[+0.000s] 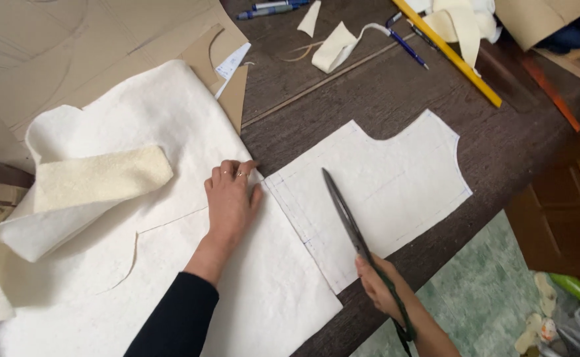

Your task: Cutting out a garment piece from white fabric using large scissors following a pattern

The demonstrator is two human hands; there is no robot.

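The left hand [230, 198] lies flat on the white fabric [171, 264], palm down, fingers pressed together and slightly curled at the tips, near the fabric's right edge. The right hand [379, 287] grips the handles of one pair of scissors [346, 215], fingers closed around them; the blades are shut and lie across the cut piece [396, 185], tip pointing away from the person. That single cut piece, with a curved neckline and armhole, lies flat on the dark table [369, 99], just beside the big fabric, touching it along one edge. One fold of cream fleece [98, 178] sits on the fabric's left part. At the table's far end lie one yellow ruler [449, 49], two blue pens [409, 47] that I can count for sure, and several cream scraps [336, 46]. Brown pattern paper [72, 59] lies under the fabric's far side.
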